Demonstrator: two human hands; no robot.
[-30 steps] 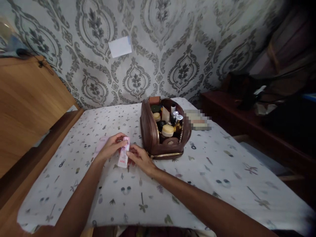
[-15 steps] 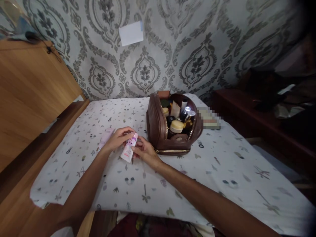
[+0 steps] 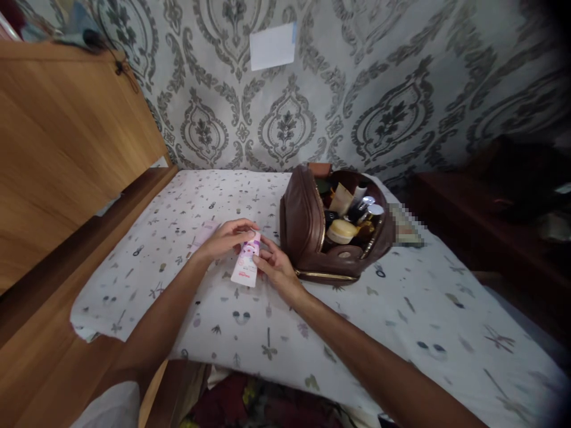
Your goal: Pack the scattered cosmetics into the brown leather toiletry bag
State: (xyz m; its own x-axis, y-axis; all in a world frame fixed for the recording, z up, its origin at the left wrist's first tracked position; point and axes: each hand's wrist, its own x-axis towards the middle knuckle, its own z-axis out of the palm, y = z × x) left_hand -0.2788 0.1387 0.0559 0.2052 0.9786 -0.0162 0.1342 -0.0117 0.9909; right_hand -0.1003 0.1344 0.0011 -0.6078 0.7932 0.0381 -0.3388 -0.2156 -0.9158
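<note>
A small white and pink squeeze tube (image 3: 245, 270) with a cartoon face is held between my two hands over the cloth. My left hand (image 3: 227, 239) grips it at the pink upper end, thumb across the top. The fingers of my right hand (image 3: 280, 268) close on its right side. Partly hidden behind my left hand, a pale pink flat item (image 3: 204, 232) lies on the cloth. Just right of my right hand stands a brown cosmetic bag (image 3: 301, 220), unzipped, with a yellow-lidded jar (image 3: 342, 230) and several bottles and tubes inside.
A white patterned cloth (image 3: 267, 324) covers the table. Wooden furniture (image 3: 80, 119) rises along the left, and a papered wall (image 3: 285, 119) stands behind. Beyond the bag lies a partly blurred flat object (image 3: 409, 236). Dark red furniture (image 3: 441, 196) is at the right.
The view has shifted, so the scene sits further right. Between my hands the tube has turned slightly, its printed face showing more fully. Both hands keep hold of it.
</note>
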